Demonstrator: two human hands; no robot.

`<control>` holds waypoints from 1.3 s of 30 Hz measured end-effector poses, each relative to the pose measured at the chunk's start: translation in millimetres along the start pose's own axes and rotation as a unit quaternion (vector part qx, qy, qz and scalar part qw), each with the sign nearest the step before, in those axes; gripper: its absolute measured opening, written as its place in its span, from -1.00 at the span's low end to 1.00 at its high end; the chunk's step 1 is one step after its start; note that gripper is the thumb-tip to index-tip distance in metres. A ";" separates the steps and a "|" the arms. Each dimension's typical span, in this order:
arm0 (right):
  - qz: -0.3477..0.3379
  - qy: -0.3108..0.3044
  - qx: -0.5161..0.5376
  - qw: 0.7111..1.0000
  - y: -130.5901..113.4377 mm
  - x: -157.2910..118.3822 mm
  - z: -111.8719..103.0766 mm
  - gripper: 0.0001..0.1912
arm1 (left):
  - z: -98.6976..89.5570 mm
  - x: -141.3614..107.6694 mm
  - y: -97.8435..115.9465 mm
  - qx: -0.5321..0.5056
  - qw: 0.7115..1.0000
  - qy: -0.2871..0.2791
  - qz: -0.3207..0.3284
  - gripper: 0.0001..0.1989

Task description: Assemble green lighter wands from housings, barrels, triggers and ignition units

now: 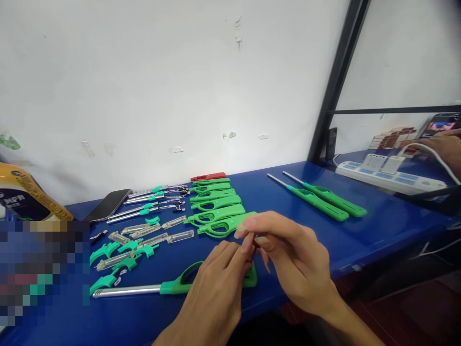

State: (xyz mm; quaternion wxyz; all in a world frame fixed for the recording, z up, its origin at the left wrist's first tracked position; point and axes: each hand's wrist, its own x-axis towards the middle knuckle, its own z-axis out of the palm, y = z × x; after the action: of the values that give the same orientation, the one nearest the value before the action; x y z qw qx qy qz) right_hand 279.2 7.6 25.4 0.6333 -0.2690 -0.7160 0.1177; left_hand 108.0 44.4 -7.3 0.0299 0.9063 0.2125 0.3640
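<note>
A green lighter with a long metal tube (126,290) lies on the blue table near its front edge. My left hand (219,278) rests over the lighter's handle, its fingers closed and hiding part of it. Above the handle's right end, my right hand (288,254) has thumb and fingers pinched together beside the left fingertips. Something small, dark and reddish shows between the fingers, too hidden to name. Just behind the hands lies a row of green handle shells (218,214), with a red one (208,177) at the back.
Metal tubes with wires (144,209), clear fuel tanks (154,240) and green triggers (104,252) lie left. Two long lighters (320,199) lie right. A phone (108,204), yellow bottle (32,192), power strip (392,178) and black frame post (336,81) stand around. Another person's hand (441,146) shows far right.
</note>
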 end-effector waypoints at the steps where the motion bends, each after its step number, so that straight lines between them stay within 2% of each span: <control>1: 0.005 0.003 0.003 1.000 0.5 -0.5 0.1 -0.57 | 0.1 -0.4 0.4 0.000 1.000 0.002 0.002 -0.69; 9: 0.010 0.012 0.027 1.000 -0.5 -5.3 0.6 -0.54 | -1.4 -1.1 2.0 -0.002 1.000 0.001 0.011 -0.65; 15: 0.018 -0.003 0.005 1.000 -1.5 -2.9 0.0 -0.55 | 0.6 -2.9 2.3 0.014 1.000 -0.015 0.008 -0.62; 20: 0.030 -0.002 -0.015 0.999 -1.5 -1.5 -0.7 -0.59 | -3.3 -4.3 2.4 0.031 0.999 -0.023 0.000 -0.68; 23: 0.036 0.011 -0.019 0.999 0.5 -2.1 -1.3 -0.60 | -10.1 -7.9 4.2 0.030 0.999 -0.031 -0.006 -0.66; 27: 0.045 0.048 -0.035 0.997 6.1 -3.4 -0.8 -0.59 | -16.6 -15.0 5.5 0.064 0.995 -0.075 -0.010 -0.66; 32: 0.040 0.097 -0.045 0.993 13.5 -6.4 0.7 -0.63 | -15.0 -21.1 3.9 0.081 0.991 -0.103 -0.011 -0.64; 36: 0.049 0.070 -0.054 0.995 11.1 -8.2 -1.0 -0.69 | -12.4 -26.1 2.9 0.109 0.988 -0.105 -0.022 -0.67; 39: 0.052 0.035 -0.056 0.996 5.4 -6.3 -2.1 -0.62 | -14.8 -31.8 1.0 0.136 0.986 -0.094 -0.012 -0.68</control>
State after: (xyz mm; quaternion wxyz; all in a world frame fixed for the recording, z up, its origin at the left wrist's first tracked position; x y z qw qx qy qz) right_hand 282.9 8.4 17.7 0.6349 -0.3452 -0.6838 0.1010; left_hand 77.9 29.1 -16.7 -0.0698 0.9295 0.2669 0.2446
